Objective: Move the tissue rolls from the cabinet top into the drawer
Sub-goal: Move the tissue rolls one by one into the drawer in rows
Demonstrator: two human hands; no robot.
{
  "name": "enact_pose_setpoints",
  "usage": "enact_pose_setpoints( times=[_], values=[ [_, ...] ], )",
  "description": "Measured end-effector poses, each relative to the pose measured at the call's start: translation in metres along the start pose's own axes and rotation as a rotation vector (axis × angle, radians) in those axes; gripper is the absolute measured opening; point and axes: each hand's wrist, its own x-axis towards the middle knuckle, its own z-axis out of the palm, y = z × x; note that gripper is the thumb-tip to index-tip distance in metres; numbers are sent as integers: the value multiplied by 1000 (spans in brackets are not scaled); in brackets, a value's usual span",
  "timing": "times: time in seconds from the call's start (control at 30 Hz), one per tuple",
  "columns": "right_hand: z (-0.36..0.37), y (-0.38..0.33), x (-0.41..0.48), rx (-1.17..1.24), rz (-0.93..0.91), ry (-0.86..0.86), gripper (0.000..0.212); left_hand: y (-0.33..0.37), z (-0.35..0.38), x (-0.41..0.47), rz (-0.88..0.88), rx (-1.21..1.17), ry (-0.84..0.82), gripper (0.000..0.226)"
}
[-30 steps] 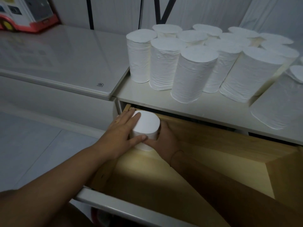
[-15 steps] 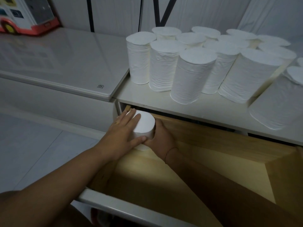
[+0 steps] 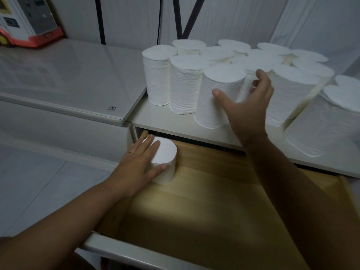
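Your left hand lies flat, fingers straight, on a tissue roll that stands upright in the back-left corner of the open wooden drawer. Your right hand, fingers wide apart, is spread around the frontmost roll on the cabinet top, thumb against its side. The other rolls stand clustered behind it.

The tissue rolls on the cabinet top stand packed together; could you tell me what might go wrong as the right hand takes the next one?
1. The right hand spreads around the front roll, which stands tight against its left neighbour; pulling it out could topple that one.
2. The front roll stands near the front edge of the cabinet top, so a knocked roll might drop into the drawer or onto the floor.
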Motion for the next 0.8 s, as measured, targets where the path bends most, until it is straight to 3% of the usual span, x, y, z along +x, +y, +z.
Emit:
enact_pose_setpoints(
  times=[0.1, 0.37, 0.63, 0.8],
  values=[
    [14, 2, 13, 90, 46, -84, 102, 0, 0, -1, -7, -6, -11, 79],
    [29, 4, 23, 109, 45, -74, 107, -4, 3, 1, 0, 39, -3, 83],
    [20, 4, 26, 132, 5, -143, 99, -6, 6, 0, 15, 76, 10, 83],
    [-10, -1, -16, 204, -42, -296, 100, -8, 8, 2, 50, 108, 31, 83]
  ],
)
